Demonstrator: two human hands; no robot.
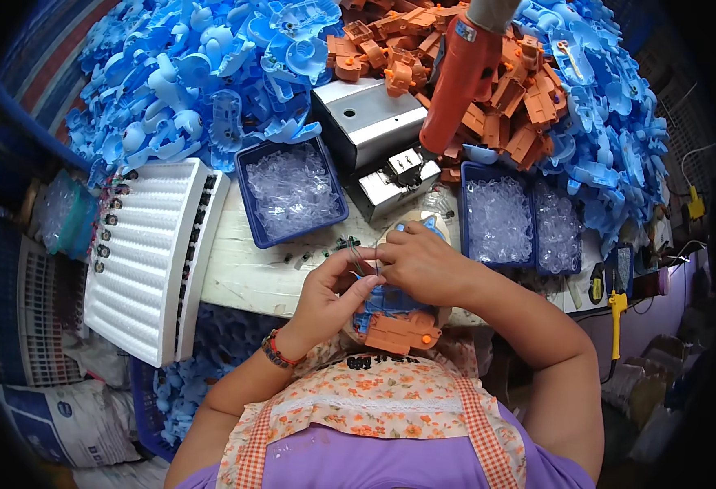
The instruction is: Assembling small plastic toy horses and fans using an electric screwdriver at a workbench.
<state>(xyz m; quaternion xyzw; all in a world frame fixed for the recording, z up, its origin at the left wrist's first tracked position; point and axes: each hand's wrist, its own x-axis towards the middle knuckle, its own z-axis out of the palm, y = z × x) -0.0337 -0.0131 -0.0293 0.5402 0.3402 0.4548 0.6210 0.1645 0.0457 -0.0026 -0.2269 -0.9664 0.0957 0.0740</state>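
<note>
My left hand (335,292) is closed in a pinch on thin grey wires (355,254) in front of my chest. Its fingertips meet those of my right hand (425,262), which is bent over a blue plastic shell (392,300). The right fingers are closed too, but what lies in them is hidden. An orange plastic housing (399,334) with a small bright round piece on its side sits at the near end of the shell, by my apron. Small dark green parts (346,242) lie just beyond my left fingers.
An orange-red power tool (459,85) hangs above the table. Blue trays (254,220) of clear plastic pieces flank a metal box (370,122). Behind them rise heaps of blue shells (187,90) and orange housings (509,102). White foam racks (142,261) stand left; a yellow-handled tool (616,314) hangs right.
</note>
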